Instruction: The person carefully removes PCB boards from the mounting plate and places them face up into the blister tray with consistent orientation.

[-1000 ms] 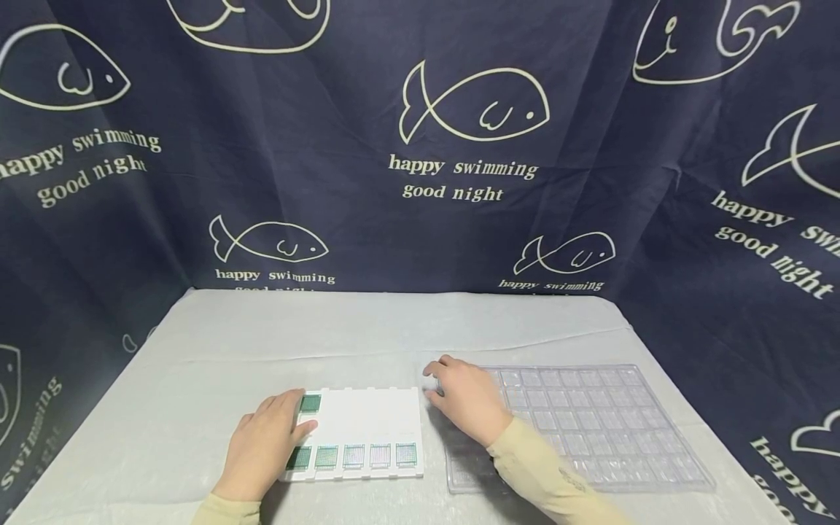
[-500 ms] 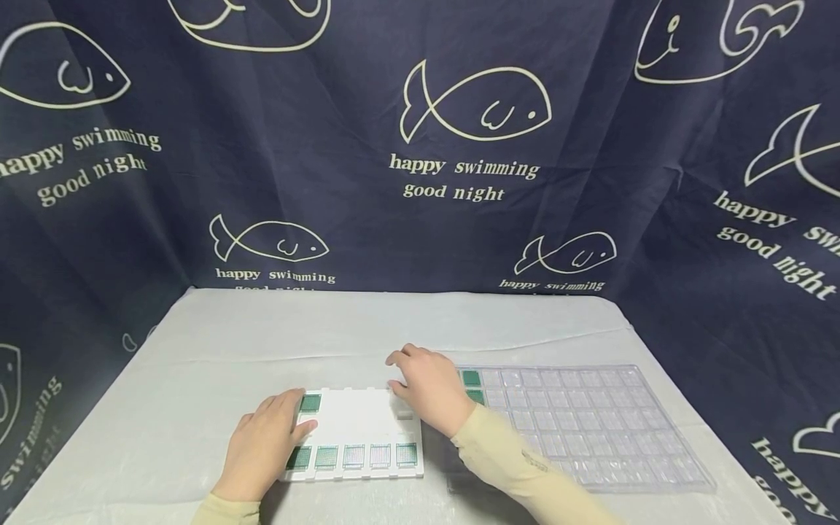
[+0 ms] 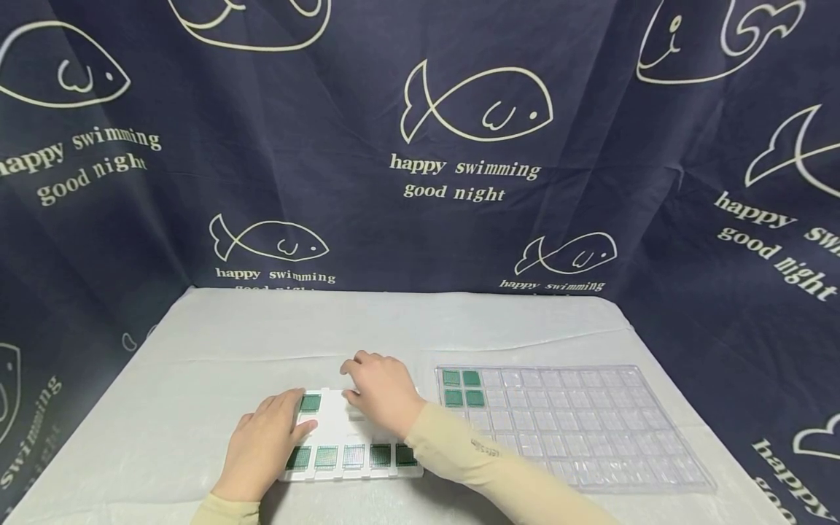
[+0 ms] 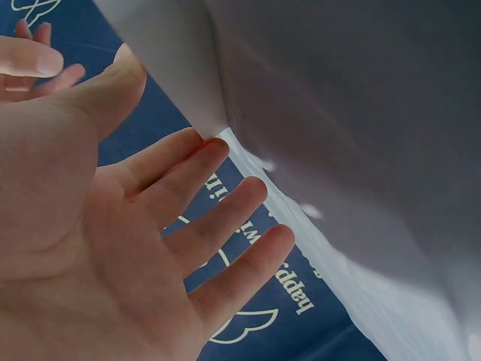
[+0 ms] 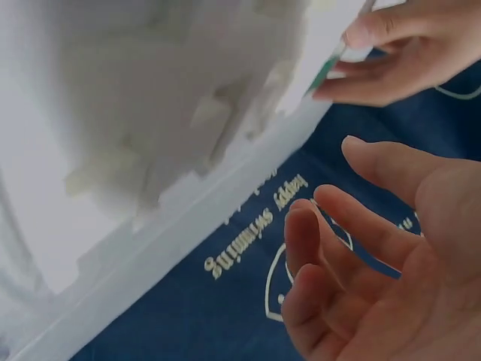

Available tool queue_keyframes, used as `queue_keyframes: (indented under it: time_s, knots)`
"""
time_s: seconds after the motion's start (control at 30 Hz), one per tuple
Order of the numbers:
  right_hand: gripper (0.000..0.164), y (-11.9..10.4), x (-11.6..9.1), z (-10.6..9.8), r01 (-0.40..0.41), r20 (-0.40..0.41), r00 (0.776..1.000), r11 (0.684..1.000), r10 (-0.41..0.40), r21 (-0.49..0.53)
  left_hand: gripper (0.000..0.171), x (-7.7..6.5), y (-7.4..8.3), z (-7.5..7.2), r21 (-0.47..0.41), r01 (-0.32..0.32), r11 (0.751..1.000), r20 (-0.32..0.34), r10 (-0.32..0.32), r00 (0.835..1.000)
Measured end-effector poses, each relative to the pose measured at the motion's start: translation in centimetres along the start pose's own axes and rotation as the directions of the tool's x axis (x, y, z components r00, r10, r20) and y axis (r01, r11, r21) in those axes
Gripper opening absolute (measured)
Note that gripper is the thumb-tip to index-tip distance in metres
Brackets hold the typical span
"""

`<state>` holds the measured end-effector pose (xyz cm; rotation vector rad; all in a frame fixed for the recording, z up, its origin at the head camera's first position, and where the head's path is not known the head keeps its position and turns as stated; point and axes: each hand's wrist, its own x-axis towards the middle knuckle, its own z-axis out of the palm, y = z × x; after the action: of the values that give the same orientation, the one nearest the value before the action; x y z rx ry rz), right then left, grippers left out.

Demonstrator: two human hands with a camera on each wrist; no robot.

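My left hand rests on the left edge of a white rack, its thumb lying over the top. The fingers look extended in the left wrist view. Small green circuit boards sit in the rack: one board at the back left corner, and several in a front row, including this perforated board. Over the rack's back middle hovers my right hand, fingers loosely bent. Nothing shows between thumb and fingers of the right hand in the right wrist view. It hides the rack's back right part.
A clear plastic compartment tray lies to the right. Several green boards, such as this board, fill its back left compartments. The right sleeve crosses the tray's near left corner. A dark blue curtain stands behind the white-covered table.
My right hand has moved left from the clear tray's back left corner to over the white rack, uncovering green boards in that tray. The left hand has stayed put.
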<state>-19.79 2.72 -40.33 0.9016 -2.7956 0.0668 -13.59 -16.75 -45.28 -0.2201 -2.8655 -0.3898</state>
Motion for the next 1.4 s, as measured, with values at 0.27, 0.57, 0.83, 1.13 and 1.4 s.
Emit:
queue_keyframes:
  time_s: [0.27,0.57,0.83,1.13,1.4]
  knots:
    - [0.035,-1.9,1.3,0.8,0.054,0.043,0.998,0.998,-0.052,-0.045,0.056,0.0,-0.2,0.2,-0.001,-0.017,1.0,-0.022,0.017,1.0]
    - [0.034,-3.2,2.3,1.5,0.069,0.128,0.99,0.997,-0.065,-0.024,0.056,0.0,-0.2,0.1,0.001,-0.028,1.0,-0.018,0.028,0.999]
    - [0.031,-3.8,2.8,2.0,0.094,0.166,0.982,0.995,-0.089,-0.019,0.056,0.0,-0.1,-0.1,-0.008,-0.024,1.0,-0.004,0.024,1.0]
    - [0.029,-4.0,3.0,2.3,0.108,0.152,0.983,0.994,-0.104,-0.019,0.043,-0.1,-0.8,-0.6,-0.018,-0.041,0.999,-0.006,0.041,0.999]
    - [0.03,-4.2,3.1,2.8,0.102,0.167,0.981,0.994,-0.096,-0.03,0.046,-0.1,-1.0,-1.0,-0.024,0.0,1.0,0.109,0.003,0.994]
